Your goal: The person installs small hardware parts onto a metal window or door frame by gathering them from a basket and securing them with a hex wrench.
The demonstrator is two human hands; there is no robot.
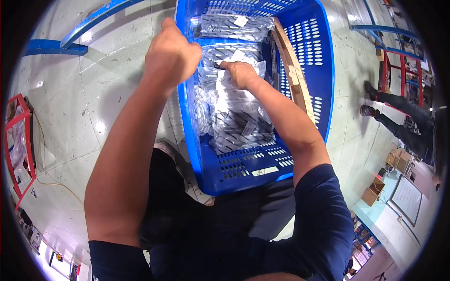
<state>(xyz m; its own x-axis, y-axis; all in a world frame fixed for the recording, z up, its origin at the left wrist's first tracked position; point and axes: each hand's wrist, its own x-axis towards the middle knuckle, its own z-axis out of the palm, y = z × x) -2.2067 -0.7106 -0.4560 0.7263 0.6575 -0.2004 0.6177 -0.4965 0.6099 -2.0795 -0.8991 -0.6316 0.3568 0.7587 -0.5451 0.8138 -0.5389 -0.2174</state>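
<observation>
A blue plastic basket (200,159) with slotted walls is in front of my body. Several clear plastic packets (241,110) lie inside it, holding dark strip-like parts, some with white labels. At the basket's left rim, my left hand (171,54) is closed, its fingertips mostly hidden on the rim side. My right hand (241,75) reaches into the basket with bent fingers on a packet in the middle, beside a white label. Along the right side of the packets stands a long brown board (295,77), seemingly wood or cardboard.
Blue metal frame bars (101,21) stand at the upper left, and a red frame (18,117) at the far left. To the right, another person's legs (398,117) show. A work table (375,215) at the lower right bears a small cardboard box (373,191) and a whiteboard (407,199).
</observation>
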